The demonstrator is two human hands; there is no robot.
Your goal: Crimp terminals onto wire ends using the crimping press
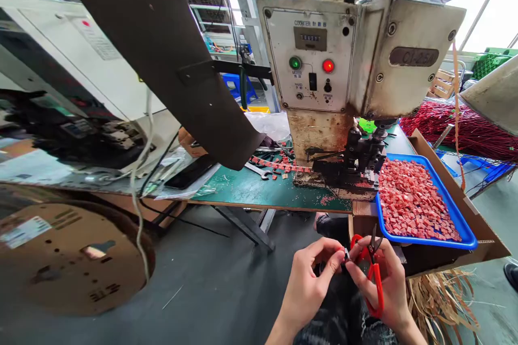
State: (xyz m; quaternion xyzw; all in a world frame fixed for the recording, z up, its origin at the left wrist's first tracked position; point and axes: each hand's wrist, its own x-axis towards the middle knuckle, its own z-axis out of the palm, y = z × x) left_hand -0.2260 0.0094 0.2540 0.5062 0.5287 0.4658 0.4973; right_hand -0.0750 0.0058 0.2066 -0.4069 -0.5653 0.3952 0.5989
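Left hand: thumb and forefinger closed in a pinch on a tiny dark piece with a pale metallic end, held in front of our lap, below the worktop edge. Right hand: fingertips meet the same piece from the other side, while the palm and lower fingers are curled around a pair of small red-handled steel snips, blades pointing up.

Handling, our judgement: the piece is very light and rigid, easily dropped or flicked away. We would hold it by its body with the fingertips, leaving the metallic end free. The snips are light and sharp-tipped, best held by the sprung red loop.

Appearance: the piece is too small to resolve; possibly a crimped terminal.

Further out: a blue plastic tray heaped with small red square parts, a stained cream press machine on the green worktop, and bundled red wires beyond.
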